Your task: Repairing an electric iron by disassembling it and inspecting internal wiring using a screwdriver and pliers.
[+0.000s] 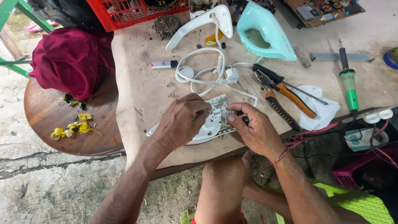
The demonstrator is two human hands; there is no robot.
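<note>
At table's near edge, iron base [207, 126] flat under both hands, long axis running lower left to upper right, roughly along the edge; which end is the tip hidden by the hands. Left hand [182, 120] pressed over the base's left half, grip closed on its white body, fingers curled toward the middle. Right hand [255, 128] at the right end, grip closed around a small dark-green tool handle [245, 121], thumb and fingertips pinched at the terminal block [219, 112] where a yellow-green wire [224, 123] shows. White cord [203, 72] looped just beyond the base, plug [231, 75] at the loop's right. Pliers [286, 99] with orange-black handles right of the base, lying partly on a white cloth [321, 110]. Soldering iron [348, 81], green grip, farther right, tip pointing away. Mint iron shell [263, 31] and white handle [199, 25] at the far side. Red crate [124, 12] at the far left corner. Maroon cloth [72, 60] and yellow scraps [76, 126] on a round wooden stool [49, 124] to the left. Bare knee [222, 182] below the table.
</note>
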